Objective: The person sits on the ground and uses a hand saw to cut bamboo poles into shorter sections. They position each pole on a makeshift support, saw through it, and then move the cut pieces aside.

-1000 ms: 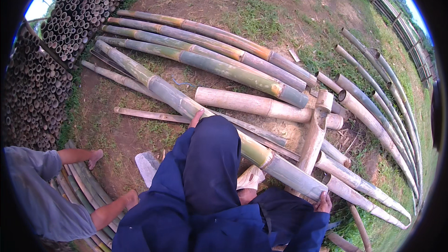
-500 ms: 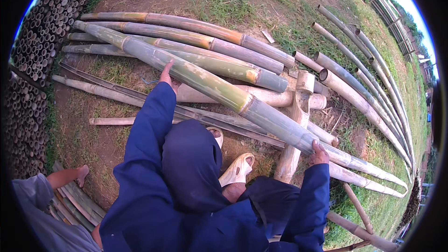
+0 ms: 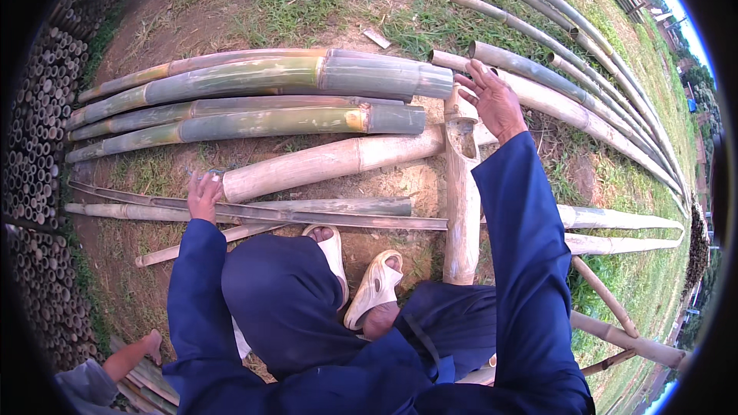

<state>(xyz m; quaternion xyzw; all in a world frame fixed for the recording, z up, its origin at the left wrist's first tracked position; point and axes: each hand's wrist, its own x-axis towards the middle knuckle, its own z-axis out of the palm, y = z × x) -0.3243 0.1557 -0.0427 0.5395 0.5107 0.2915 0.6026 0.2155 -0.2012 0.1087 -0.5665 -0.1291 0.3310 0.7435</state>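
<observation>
A thick green bamboo pole [image 3: 238, 81] lies across the far side, on top of or against other poles. My right hand [image 3: 496, 101] is just off its cut right end, fingers apart and holding nothing. Below the hand stands a notched bamboo post [image 3: 463, 200], with an opening cut near its top. A short pale bamboo length [image 3: 307, 167] lies with its right end against or behind this post. Beside its left end is my left hand [image 3: 204, 196], fingers spread, over a dark split bamboo strip [image 3: 330, 219]; whether it touches the strip I cannot tell.
Several more bamboo poles [image 3: 292, 123] lie next to the green one, and others [image 3: 592, 127] fan out at the right. Stacked bamboo ends [image 3: 38, 107] rise at the left. Another person's foot [image 3: 154, 344] shows at lower left. Bamboo supports [image 3: 615, 307] stand lower right.
The green bamboo pole, held in both hands before, has moved away from me onto the far poles. Both hands have let go; the right has moved up and away, the left down and leftward.
</observation>
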